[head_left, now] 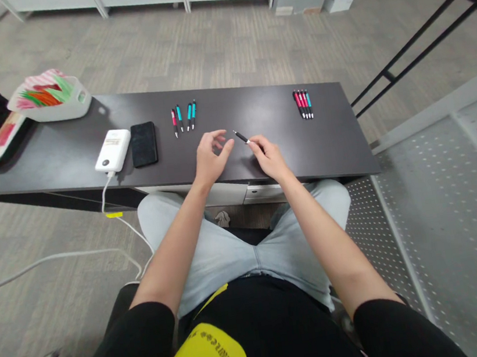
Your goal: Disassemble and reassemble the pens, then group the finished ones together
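Between the fingers of my right hand [267, 156] is a pen [241, 137], its black grip and silver tip pointing up and left. My left hand [212, 155] is just left of the tip, fingers curved and apart, with nothing in it. Beyond my left hand, several pens [189, 116] lie side by side, one red and the others teal. A tighter row of pens [302, 104], mostly red with a teal one at its right, lies near the right end of the dark table [251, 106].
On the left are a black phone [144, 144], a white power bank [113, 151] with a white cable [103, 202], a white basket [66, 109] of colourful items and a black tray [5, 142]. A black metal rail [418, 40] and perforated panel [453, 203] stand at the right.
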A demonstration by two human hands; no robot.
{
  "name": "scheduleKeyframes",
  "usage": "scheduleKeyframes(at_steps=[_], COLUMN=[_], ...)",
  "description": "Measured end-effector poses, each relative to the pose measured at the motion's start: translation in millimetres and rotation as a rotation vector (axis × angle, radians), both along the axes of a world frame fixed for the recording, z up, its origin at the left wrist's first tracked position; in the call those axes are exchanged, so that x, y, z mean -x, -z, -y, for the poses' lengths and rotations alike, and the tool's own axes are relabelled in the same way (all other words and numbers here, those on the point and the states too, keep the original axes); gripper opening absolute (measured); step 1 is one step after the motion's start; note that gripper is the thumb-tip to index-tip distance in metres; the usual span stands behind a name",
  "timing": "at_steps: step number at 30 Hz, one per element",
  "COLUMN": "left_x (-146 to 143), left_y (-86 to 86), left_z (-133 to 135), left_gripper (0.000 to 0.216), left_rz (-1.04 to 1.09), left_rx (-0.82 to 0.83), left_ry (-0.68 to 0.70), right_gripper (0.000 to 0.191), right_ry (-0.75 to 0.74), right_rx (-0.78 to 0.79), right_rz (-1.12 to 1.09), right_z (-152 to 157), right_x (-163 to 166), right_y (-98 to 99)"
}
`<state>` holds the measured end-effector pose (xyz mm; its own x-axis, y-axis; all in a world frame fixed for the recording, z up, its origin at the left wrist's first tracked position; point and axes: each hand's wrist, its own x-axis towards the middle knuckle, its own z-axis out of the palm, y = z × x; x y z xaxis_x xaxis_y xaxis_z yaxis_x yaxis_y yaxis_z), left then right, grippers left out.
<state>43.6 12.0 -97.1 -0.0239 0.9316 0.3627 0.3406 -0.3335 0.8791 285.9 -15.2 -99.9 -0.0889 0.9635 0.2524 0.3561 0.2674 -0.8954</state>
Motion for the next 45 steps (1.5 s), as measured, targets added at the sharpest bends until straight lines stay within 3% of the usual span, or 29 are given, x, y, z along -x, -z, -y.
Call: scheduleKeyframes(at_steps=[2, 7, 12, 18, 24, 31, 38, 41, 45], left_x=[-20.4, -58.5, -69.4, -85.9, -93.6, -96.7, -87.4, -69.5, -31.0], left_y=[2.9, 6.1, 9.9, 19.4, 13.1, 3.1, -13.6, -16.9, -17.1], left_z=[4.7, 4.1, 0.3, 2.9, 9.6, 11.7, 10.4, 8.4, 7.5], left_gripper=[0.048, 0.050, 0.037, 0.049, 0.054, 0.037, 0.043, 0.049, 0.052], left_rz=[0.137, 0.513, 0.670, 0.754, 0.773, 0.849, 0.859, 0.755, 0.409], left_rx=[0.085, 0.251, 0.302, 0.200, 0.214, 0.261, 0.350, 0.354, 0.253], left_ry=[0.098, 0.274, 0.261, 0.140, 0.056, -0.012, -0.005, 0.092, 0.162], right_gripper=[0.077, 0.083, 0.085, 0.067, 0.052, 0.056, 0.047, 0.042, 0.029], right_ry=[-0.016, -0.036, -0.067, -0.045, 0.034, 0.077, 0.054, 0.036, -0.059], right_rx=[0.000, 0.055, 0.127, 0.054, -0.039, -0.118, -0.038, -0.070, -0.029], right_rz=[0.001, -0.038, -0.067, 0.059, 0.140, 0.255, 0.232, 0.173, 0.204], right_z=[0.6, 1.6, -1.5, -1.3, -0.5, 1.8, 3.6, 2.2, 4.5], right_x=[-0.3, -2.4, -1.7, -0.7, -0.1, 3.0, 5.8, 3.5, 2.3], right_y=[-1.0, -2.2, -1.3, -1.2, 5.7, 3.7, -2.1, -0.6, -0.8])
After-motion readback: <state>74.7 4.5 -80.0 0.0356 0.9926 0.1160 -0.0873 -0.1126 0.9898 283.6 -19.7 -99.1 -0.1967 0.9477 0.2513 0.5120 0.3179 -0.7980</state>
